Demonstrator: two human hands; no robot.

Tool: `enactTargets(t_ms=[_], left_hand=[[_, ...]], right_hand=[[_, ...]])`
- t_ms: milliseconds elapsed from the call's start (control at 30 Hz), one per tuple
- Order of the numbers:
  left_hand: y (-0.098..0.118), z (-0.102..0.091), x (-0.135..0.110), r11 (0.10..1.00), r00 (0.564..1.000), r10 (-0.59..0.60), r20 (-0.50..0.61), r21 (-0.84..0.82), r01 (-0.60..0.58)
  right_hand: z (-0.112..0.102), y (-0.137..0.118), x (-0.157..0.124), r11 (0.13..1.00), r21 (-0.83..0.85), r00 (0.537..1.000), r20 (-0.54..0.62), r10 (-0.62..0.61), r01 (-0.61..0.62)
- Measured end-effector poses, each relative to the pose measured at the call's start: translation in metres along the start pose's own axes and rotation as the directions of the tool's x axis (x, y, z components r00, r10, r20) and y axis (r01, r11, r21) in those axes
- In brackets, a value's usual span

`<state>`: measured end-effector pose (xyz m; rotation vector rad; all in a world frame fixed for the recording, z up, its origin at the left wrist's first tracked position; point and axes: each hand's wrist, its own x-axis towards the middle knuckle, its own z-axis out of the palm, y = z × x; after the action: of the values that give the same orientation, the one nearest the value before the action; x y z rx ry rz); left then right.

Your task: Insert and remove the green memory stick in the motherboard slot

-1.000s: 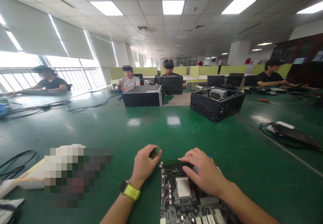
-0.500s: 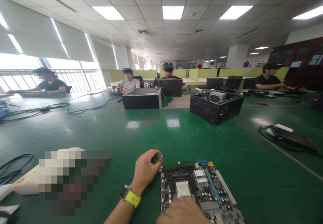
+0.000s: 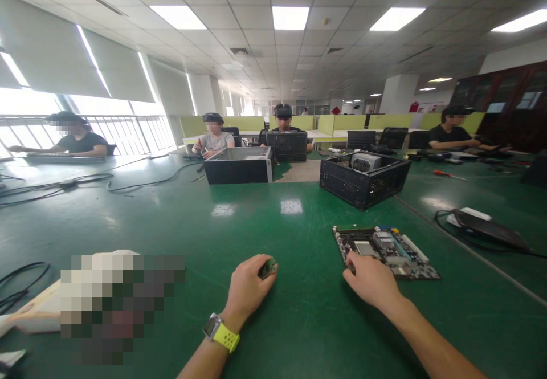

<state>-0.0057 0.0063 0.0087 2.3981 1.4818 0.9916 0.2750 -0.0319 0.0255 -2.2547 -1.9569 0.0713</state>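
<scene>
My left hand [image 3: 250,285], with a watch on a yellow-green strap at its wrist, is closed around a small green circuit board [image 3: 268,268]; only one end of it shows past the fingers, so its exact kind is hidden. To the right, a motherboard [image 3: 395,262] lies flat, with white slots, a blue-green slot and a pale square socket area. Over its near left edge is my right hand [image 3: 371,279], fingers curled and gripping there. The fingertips are partly hidden.
Two open computer cases, one silver-topped [image 3: 239,168] and one black [image 3: 363,182], stand farther back on the green table [image 3: 290,322]. A dark device with a cable [image 3: 491,228] lies right, a screwdriver [image 3: 448,174] beyond. Blurred items [image 3: 119,299] lie left. Several people sit around.
The motherboard has shifted away from me and to the right, and my right hand has moved with it. My left hand stays in place, still holding the small green board.
</scene>
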Motion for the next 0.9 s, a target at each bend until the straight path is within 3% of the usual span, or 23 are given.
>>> enactTargets(t_ms=[100, 133, 167, 233, 267, 300, 367, 400, 467, 600, 900], left_hand=[[0.002, 0.001, -0.001, 1.0, 0.999, 0.001, 0.032, 0.006, -0.001], [0.003, 0.001, -0.001, 1.0, 0.999, 0.004, 0.052, 0.002, -0.004], [0.003, 0.002, -0.001, 1.0, 0.997, 0.01, 0.075, -0.005, -0.01], [0.004, 0.002, -0.001, 0.999, 0.992, 0.031, 0.126, -0.031, -0.027], [0.004, 0.002, -0.002, 0.998, 0.988, 0.045, 0.15, -0.047, -0.038], [0.004, 0.001, -0.002, 0.997, 0.983, 0.06, 0.173, -0.063, -0.05], [0.003, 0.001, -0.001, 0.994, 0.975, 0.083, 0.206, -0.085, -0.067], [0.003, 0.001, -0.001, 0.994, 0.972, 0.086, 0.218, -0.086, -0.069], [0.002, 0.001, -0.001, 0.996, 0.967, 0.074, 0.245, -0.065, -0.059], [0.003, 0.001, 0.0, 0.999, 0.964, 0.028, 0.265, 0.008, -0.032], [0.004, -0.001, -0.001, 0.999, 0.96, -0.008, 0.278, 0.032, -0.001]], right_hand=[[-0.003, -0.025, -0.027, 0.978, 0.121, 0.984, 0.041, -0.174, 0.168], [-0.006, -0.034, -0.037, 0.937, 0.235, 0.952, 0.106, -0.288, 0.257], [-0.009, -0.043, -0.045, 0.865, 0.381, 0.891, 0.182, -0.416, 0.326], [-0.013, -0.054, -0.056, 0.684, 0.651, 0.756, 0.253, -0.604, 0.329], [-0.014, -0.056, -0.056, 0.627, 0.719, 0.748, 0.231, -0.622, 0.299], [-0.014, -0.055, -0.053, 0.616, 0.734, 0.795, 0.178, -0.58, 0.285], [-0.009, -0.047, -0.039, 0.692, 0.655, 0.92, -0.014, -0.391, 0.303], [-0.004, -0.041, -0.03, 0.743, 0.591, 0.944, -0.109, -0.312, 0.314], [0.008, -0.029, -0.013, 0.81, 0.489, 0.945, -0.195, -0.262, 0.325], [0.03, -0.018, 0.004, 0.849, 0.424, 0.949, -0.154, -0.275, 0.315], [0.037, -0.02, 0.002, 0.872, 0.403, 0.957, -0.193, -0.216, 0.278]])
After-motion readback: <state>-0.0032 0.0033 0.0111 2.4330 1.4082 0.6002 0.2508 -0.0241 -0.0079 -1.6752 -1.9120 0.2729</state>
